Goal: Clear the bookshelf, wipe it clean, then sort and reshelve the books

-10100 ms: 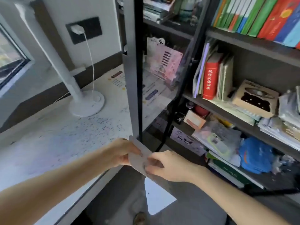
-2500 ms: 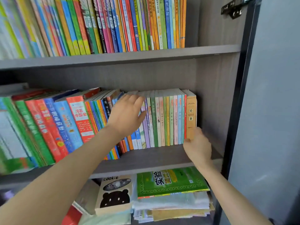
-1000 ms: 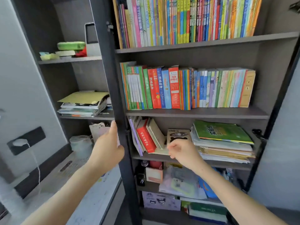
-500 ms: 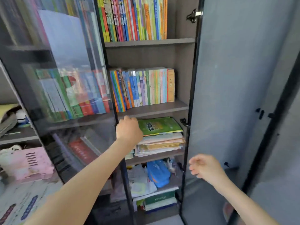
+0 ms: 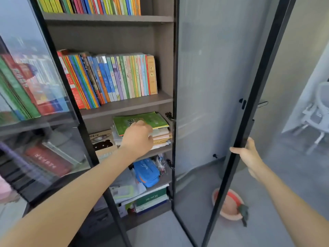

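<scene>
Bookshelf [image 5: 110,34]: left hand [image 5: 138,138], 1 green book [image 5: 156,120]; right hand [image 5: 248,154], 1 door [image 5: 204,77]

Appearing to be a home study, likely a child's. Tall bookcase [image 5: 124,104] standing with glass door [image 5: 204,86] hanging open; thin bright picture books [image 5: 115,75] crowding it, workbooks [image 5: 160,136] lying stacked, pencil case [image 5: 147,172] sitting below, basin [image 5: 231,205] resting on floor [image 5: 160,234].
</scene>
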A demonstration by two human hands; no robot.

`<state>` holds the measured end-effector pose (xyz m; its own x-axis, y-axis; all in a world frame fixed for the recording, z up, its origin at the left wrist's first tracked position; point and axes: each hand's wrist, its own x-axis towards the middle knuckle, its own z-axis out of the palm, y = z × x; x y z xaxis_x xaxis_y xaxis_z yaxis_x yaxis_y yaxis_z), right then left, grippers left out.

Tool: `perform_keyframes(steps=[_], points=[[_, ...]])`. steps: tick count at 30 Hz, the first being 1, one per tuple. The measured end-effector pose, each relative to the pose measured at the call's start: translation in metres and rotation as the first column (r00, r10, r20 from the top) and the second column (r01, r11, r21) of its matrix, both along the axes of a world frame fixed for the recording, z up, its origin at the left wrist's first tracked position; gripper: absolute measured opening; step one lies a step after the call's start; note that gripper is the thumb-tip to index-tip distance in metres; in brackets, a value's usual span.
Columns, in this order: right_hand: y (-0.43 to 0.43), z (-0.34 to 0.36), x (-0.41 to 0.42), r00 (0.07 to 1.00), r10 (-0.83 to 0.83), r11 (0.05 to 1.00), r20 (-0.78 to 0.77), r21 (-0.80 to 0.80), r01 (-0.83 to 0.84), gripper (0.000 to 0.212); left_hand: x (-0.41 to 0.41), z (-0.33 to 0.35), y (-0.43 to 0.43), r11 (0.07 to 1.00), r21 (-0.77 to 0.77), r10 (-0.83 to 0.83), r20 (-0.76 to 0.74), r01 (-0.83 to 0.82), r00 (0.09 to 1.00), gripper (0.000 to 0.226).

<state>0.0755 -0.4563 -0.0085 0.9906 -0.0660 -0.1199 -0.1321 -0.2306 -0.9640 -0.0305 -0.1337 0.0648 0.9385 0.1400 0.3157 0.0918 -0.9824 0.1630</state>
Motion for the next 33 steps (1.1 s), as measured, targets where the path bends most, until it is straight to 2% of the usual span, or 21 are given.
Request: perform_keyframes(steps=[5,7,11,15,18,23,26,29,33], points=[[0.03,-0.011,-0.008,0.986,-0.156,0.984,0.061,-0.079,0.16,0.045,-0.042,-0.019,0.037,0.996,-0.008,0.092,-0.048,-0.093,0.995,0.028],[0.049,-0.021,-0.024,0.97,-0.206,0.962,0.132,-0.154,0.225,0.04,-0.059,-0.027,0.051,0.991,-0.003,0.133,-0.072,-0.133,0.989,0.028],[0.107,-0.034,-0.069,0.932,-0.178,0.922,0.316,-0.277,0.27,0.041,-0.092,-0.039,0.083,0.976,-0.026,0.213,-0.076,-0.216,0.974,0.023],[0.175,-0.045,-0.107,0.92,0.005,0.909,0.391,-0.386,0.159,0.034,-0.116,-0.046,0.111,0.962,-0.038,0.268,-0.092,-0.272,0.959,0.03],[0.222,-0.047,-0.118,0.881,0.252,0.88,0.401,-0.474,-0.036,0.022,-0.133,-0.045,0.126,0.951,-0.049,0.302,-0.078,-0.306,0.95,0.029],[0.311,-0.031,-0.099,0.731,0.593,0.713,0.338,-0.642,-0.282,0.033,-0.157,-0.047,0.155,0.933,-0.055,0.352,-0.07,-0.356,0.933,0.028],[0.354,-0.014,-0.081,0.707,0.642,0.648,0.296,-0.703,-0.295,0.029,-0.168,-0.048,0.161,0.91,-0.059,0.406,-0.066,-0.41,0.912,0.027],[0.381,-0.001,-0.062,0.714,0.625,0.633,0.317,-0.74,-0.226,0.029,-0.17,-0.047,0.166,0.888,-0.074,0.453,-0.031,-0.454,0.891,0.028],[0.404,-0.006,-0.04,0.674,0.661,0.597,0.329,-0.775,-0.207,0.034,-0.162,-0.039,0.167,0.819,-0.084,0.568,-0.026,-0.568,0.822,0.028]])
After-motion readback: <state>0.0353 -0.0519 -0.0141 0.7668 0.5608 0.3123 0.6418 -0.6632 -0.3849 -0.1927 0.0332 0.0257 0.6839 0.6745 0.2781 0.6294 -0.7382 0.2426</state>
